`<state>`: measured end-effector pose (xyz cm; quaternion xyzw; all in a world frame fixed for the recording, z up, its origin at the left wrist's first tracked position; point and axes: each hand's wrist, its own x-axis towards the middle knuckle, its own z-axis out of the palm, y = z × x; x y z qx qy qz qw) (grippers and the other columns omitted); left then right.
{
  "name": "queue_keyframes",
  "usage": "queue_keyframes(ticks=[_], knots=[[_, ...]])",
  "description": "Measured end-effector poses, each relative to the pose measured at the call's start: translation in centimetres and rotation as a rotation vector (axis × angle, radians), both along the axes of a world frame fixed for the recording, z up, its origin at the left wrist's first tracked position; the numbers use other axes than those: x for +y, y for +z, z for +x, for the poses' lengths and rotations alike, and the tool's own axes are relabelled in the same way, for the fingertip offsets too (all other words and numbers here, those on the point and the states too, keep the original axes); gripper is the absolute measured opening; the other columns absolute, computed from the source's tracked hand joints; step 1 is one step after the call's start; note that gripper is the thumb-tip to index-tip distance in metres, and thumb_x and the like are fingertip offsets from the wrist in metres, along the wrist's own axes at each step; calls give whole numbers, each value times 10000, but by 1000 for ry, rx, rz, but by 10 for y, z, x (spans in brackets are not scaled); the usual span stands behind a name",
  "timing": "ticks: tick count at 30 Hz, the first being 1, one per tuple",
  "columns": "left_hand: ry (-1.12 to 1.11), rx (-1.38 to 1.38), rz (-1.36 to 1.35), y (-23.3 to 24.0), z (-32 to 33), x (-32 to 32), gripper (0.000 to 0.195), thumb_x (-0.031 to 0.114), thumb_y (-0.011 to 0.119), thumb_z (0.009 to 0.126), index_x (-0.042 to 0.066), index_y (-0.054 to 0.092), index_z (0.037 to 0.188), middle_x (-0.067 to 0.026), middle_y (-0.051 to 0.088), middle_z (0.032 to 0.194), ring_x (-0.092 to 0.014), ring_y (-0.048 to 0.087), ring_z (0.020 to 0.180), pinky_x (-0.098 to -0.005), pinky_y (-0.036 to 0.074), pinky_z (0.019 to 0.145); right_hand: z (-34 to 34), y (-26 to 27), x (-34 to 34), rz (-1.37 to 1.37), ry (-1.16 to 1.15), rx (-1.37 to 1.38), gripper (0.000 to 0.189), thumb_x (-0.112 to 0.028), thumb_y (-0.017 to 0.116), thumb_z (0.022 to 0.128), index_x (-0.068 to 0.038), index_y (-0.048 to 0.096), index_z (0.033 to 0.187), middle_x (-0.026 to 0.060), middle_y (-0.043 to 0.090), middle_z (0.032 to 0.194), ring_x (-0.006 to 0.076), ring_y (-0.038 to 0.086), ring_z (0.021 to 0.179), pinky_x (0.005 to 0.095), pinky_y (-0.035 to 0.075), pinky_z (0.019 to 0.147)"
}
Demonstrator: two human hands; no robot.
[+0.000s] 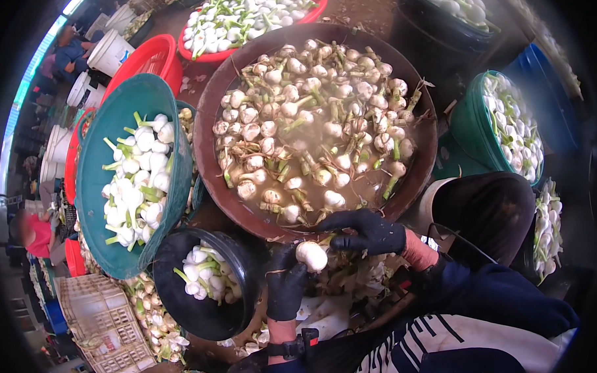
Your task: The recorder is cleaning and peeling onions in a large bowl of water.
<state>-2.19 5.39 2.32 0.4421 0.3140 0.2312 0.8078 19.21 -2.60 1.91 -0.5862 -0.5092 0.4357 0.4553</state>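
Observation:
A white garlic bulb [312, 256] is held over the near rim of a large brown tub [215, 189]. My left hand [286, 285], in a black glove, grips the bulb from the left. My right hand [369, 232], gloved too, has its thumb and fingers at the bulb's short green stalk; the exact grip is partly hidden. Muddy water fills the tub, with many unpeeled garlic bulbs [298, 107] floating in it, roots and cut stalks still on. Loose skins [356, 278] lie below my hands.
Clean garlic sits in a black bucket [166, 289], a tilted green basin [94, 193], a red basin [187, 47] and a green bucket [466, 116]. A plastic crate [106, 326] stands at lower left. A person in red [36, 240] sits further off.

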Motion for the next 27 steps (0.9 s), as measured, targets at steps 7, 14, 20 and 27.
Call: queue_keyframes(ticks=[7,14,20,27], knots=[[-127,378,409,-10,7,-11,534,147,648,825,-44,446,1281,-132,583,1129,-207,563,1024,-332,454,885,-26,-5,-6,-47,-6,-237,227,-216,667,727,-66,675,897,160,644,909,356,614,798,392,494,737],[-230,441,767,0,15,-16,591,113,619,821,-40,372,1336,-239,573,1124,-317,586,1015,-376,464,861,-42,-21,-8,-288,-222,-60,174,-160,631,716,-44,671,838,193,629,746,361,620,718,375,494,665],[-334,392,1125,12,21,-19,577,48,606,758,23,447,1312,-250,533,1147,-404,572,972,-420,469,838,-40,-38,-8,-391,-227,175,222,-161,653,746,32,662,855,157,660,714,150,598,638,324,478,636],[-299,441,1210,6,23,-25,371,-15,606,689,91,610,1045,-227,516,1139,-409,563,964,-444,466,834,-27,-35,-11,-396,-121,335,218,-147,647,764,54,660,846,99,640,687,99,544,649,307,469,644]])
